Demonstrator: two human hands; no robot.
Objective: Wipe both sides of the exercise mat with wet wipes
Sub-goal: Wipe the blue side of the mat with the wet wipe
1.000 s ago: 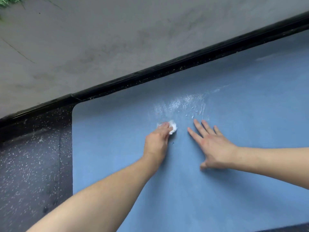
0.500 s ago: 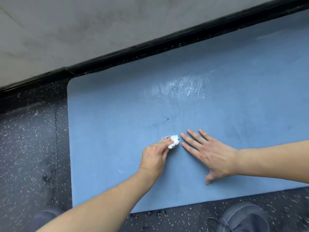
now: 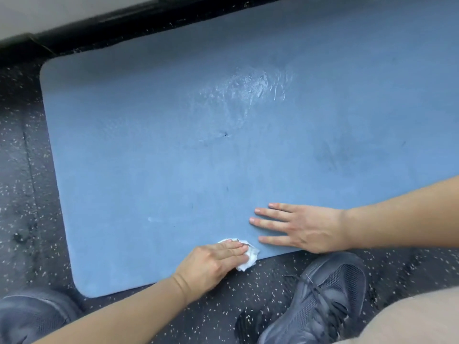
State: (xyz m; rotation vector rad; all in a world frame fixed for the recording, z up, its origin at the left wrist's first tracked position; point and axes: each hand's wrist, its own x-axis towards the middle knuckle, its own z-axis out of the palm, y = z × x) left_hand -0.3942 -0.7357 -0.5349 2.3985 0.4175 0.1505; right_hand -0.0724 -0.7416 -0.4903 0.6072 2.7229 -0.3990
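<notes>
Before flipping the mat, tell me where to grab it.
Take the mat at its near left rounded corner, coming from the near side: that corner lies bare on the speckled floor, while the left hand and right hand occupy the near edge.

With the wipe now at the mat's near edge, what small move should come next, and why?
Probably push the wet wipe away again in a fresh lane leftward: the left hand presses it at the mat edge, the right hand braces.
</notes>
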